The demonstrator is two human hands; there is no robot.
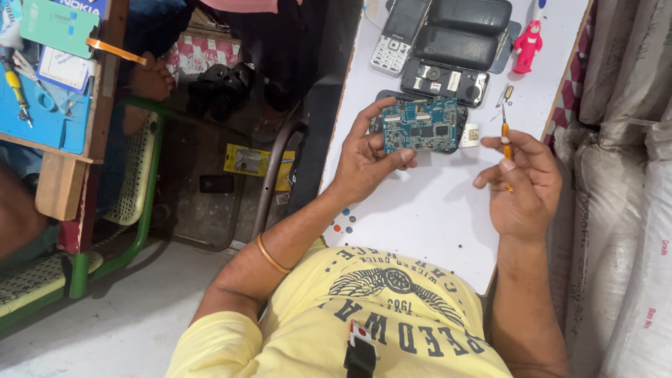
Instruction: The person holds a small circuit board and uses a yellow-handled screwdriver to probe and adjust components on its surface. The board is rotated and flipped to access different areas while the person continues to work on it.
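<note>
Right hand (521, 185) pinches a thin screwdriver (505, 140) upright over the surface (427, 210) near its right edge. Left hand (367, 157) grips a blue circuit board (420, 126) by its edges, raised above the middle. It looks light, stiff and fragile; edges seem the safe hold. Farther off, phones (455, 45) and a red figure (527, 45) lie toward the far edge.

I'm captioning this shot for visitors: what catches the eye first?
The blue-green circuit board held up in the left hand at the centre, over the white table. The right hand beside it pinches a small orange-handled screwdriver. Beyond, dismantled phones and a red figurine lie at the table's far end.
</note>
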